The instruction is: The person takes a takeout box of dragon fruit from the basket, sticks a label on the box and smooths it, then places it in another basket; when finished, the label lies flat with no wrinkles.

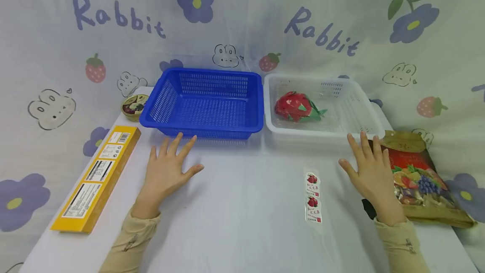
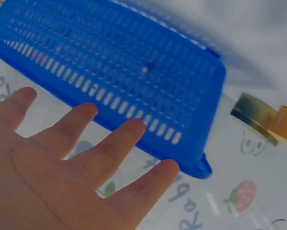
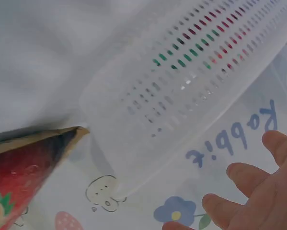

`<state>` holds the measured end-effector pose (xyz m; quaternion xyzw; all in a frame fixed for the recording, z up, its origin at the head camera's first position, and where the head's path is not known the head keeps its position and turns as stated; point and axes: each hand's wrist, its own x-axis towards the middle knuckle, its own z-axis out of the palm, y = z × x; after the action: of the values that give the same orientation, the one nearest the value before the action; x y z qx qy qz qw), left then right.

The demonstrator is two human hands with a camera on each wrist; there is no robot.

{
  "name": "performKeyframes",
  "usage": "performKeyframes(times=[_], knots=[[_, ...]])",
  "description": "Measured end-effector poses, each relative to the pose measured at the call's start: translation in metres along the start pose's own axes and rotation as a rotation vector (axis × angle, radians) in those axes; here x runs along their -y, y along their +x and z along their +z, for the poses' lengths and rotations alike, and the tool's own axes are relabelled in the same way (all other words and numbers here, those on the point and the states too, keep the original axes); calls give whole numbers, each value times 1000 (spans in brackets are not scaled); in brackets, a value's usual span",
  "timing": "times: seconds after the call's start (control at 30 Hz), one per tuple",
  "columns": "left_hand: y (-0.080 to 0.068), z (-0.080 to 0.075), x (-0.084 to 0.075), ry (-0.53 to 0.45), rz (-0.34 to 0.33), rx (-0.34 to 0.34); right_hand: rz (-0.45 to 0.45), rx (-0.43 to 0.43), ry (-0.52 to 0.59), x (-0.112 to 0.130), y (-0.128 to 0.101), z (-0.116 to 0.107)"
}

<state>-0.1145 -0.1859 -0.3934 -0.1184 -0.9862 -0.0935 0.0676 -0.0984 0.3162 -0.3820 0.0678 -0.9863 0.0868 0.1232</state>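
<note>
The backdrop [image 1: 242,16] reads "Rabbit" twice. Along the table's [image 1: 242,205] far edge, a blue basket [image 1: 212,111] adjoins a white basket [image 1: 326,132] holding a dragon fruit [image 1: 292,106]. Nearby, left hand [image 1: 165,172] and right hand [image 1: 373,176] spread wide.

Reading the bench [image 1: 242,205] with twelve at its far edge, I see a blue slotted basket [image 1: 214,113] upright at eleven, its inside floor in plain sight; the left hand [image 1: 166,172], fingers spread, is near its seven-o'clock rim, though whether a fingertip touches I can't tell; just beside it, between one and two, stands a translucent white basket [image 1: 346,111], also upright; inside, toward its nine-o'clock wall, a red dragon fruit [image 1: 295,106] lies on its side, green tips pointing to three; the right hand [image 1: 373,176], likewise spread, is near that basket's four-o'clock rim; a strip of two labels [image 1: 313,210] lies flat towards four.
</note>
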Motion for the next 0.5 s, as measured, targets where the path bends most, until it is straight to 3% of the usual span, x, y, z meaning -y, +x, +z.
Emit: performKeyframes(times=[0.23,0.5], knots=[[16,-1,-25,-29,51,50,15,14,39,-1,35,-18],[34,1,-64,-113,184,94,13,48,152,-7,79,-39]])
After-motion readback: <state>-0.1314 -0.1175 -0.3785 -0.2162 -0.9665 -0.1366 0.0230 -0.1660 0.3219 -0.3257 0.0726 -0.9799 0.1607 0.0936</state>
